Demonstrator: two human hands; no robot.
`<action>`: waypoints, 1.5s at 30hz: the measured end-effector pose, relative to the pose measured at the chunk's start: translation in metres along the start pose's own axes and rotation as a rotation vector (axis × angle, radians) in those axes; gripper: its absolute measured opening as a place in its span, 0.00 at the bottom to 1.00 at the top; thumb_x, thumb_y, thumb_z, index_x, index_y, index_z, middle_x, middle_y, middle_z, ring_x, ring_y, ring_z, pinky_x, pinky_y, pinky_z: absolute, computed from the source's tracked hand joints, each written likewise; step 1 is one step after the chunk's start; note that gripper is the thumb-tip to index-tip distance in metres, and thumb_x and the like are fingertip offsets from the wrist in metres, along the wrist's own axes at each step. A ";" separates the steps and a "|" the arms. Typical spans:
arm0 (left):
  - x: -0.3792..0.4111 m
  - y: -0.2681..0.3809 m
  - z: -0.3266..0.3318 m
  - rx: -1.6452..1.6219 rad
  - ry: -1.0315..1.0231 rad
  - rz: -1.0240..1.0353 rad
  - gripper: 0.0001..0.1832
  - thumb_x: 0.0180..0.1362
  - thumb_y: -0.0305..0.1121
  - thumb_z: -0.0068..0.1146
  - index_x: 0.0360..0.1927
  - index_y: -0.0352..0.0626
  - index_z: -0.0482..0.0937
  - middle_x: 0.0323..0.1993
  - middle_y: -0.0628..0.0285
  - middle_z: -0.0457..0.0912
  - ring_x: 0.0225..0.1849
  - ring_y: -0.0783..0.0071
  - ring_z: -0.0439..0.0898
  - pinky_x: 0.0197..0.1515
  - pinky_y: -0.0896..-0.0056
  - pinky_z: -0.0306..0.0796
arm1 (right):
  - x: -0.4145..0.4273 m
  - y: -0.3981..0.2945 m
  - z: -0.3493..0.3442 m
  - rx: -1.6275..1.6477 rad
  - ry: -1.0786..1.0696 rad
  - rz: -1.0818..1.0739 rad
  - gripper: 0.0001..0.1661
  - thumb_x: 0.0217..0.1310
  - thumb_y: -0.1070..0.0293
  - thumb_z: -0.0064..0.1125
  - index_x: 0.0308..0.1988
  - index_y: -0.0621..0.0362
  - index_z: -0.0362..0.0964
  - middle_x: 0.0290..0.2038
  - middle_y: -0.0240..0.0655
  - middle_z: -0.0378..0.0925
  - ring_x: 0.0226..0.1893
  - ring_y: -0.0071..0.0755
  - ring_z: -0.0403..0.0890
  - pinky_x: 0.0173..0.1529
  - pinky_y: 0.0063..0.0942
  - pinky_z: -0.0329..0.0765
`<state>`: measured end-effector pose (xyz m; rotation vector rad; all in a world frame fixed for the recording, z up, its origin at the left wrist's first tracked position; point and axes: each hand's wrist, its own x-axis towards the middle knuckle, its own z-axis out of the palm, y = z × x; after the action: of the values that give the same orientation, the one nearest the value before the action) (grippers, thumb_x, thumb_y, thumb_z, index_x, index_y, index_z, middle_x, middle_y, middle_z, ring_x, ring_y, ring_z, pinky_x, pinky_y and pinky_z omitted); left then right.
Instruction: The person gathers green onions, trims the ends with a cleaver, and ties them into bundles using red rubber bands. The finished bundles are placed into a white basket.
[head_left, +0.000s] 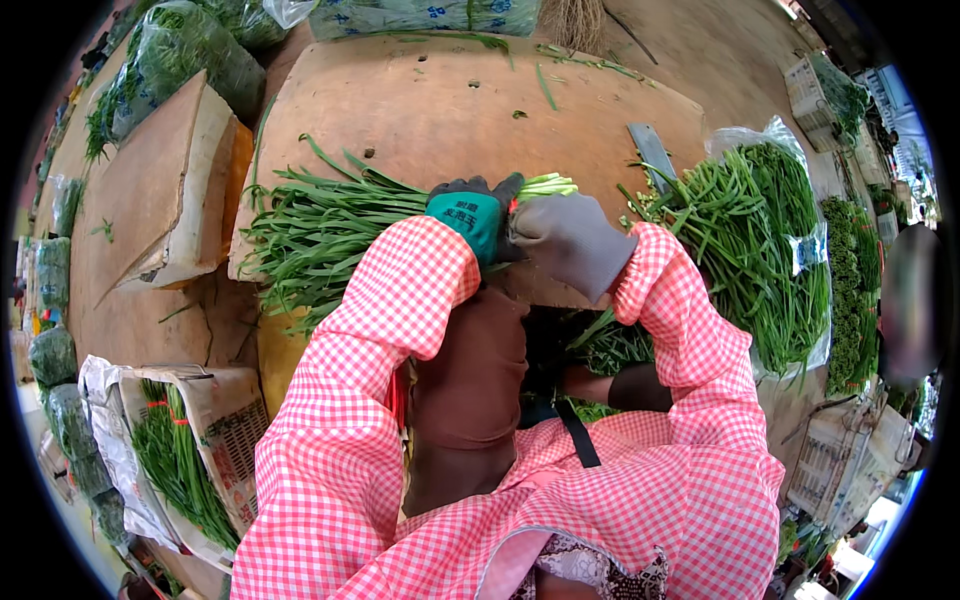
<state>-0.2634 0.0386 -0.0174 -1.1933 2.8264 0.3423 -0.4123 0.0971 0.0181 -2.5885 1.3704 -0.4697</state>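
Note:
A bunch of long green leaves, apparently garlic chives (337, 225), lies across the wooden board (450, 105). My left hand (472, 217), in a green and black glove bearing writing, grips the bunch near its stem end. My right hand (562, 236), in a grey glove, is closed around the bunch just beside it; its fingertips are hidden. A bit of red tie (514, 204) shows between the two hands. Beyond the right glove stick out the pale cut stem ends (551, 184). Leaf tips spread to the left, over the board's edge.
A flat metal blade (651, 156) lies at the board's right, among stem scraps. Beside it is a large heap of loose chives (765, 247) on plastic. A white crate (240, 442) at lower left holds red-tied bunches. A foam box (180, 187) stands left; wrapped greens (424, 16) lie ahead.

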 end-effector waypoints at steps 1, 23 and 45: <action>0.001 0.001 0.001 0.001 0.003 -0.003 0.52 0.32 0.63 0.63 0.57 0.39 0.63 0.45 0.50 0.75 0.48 0.55 0.74 0.54 0.57 0.63 | -0.007 -0.001 -0.004 0.042 0.038 -0.013 0.05 0.47 0.68 0.56 0.24 0.57 0.74 0.25 0.43 0.76 0.27 0.49 0.77 0.30 0.37 0.74; 0.011 0.019 0.007 0.042 0.029 -0.017 0.52 0.32 0.62 0.63 0.59 0.40 0.62 0.46 0.50 0.75 0.49 0.55 0.74 0.54 0.55 0.63 | -0.035 -0.013 0.006 -0.050 -0.184 0.598 0.18 0.52 0.52 0.55 0.27 0.56 0.78 0.27 0.43 0.78 0.30 0.50 0.80 0.34 0.43 0.75; 0.002 0.023 0.010 0.049 0.043 -0.031 0.52 0.33 0.61 0.63 0.60 0.42 0.61 0.47 0.50 0.74 0.49 0.55 0.73 0.54 0.54 0.62 | -0.039 0.005 0.046 0.162 0.033 0.376 0.15 0.48 0.57 0.54 0.22 0.56 0.76 0.25 0.42 0.77 0.28 0.50 0.78 0.33 0.39 0.74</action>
<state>-0.2816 0.0550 -0.0232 -1.2485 2.8312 0.2477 -0.4201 0.1266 -0.0338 -2.1372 1.7024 -0.5354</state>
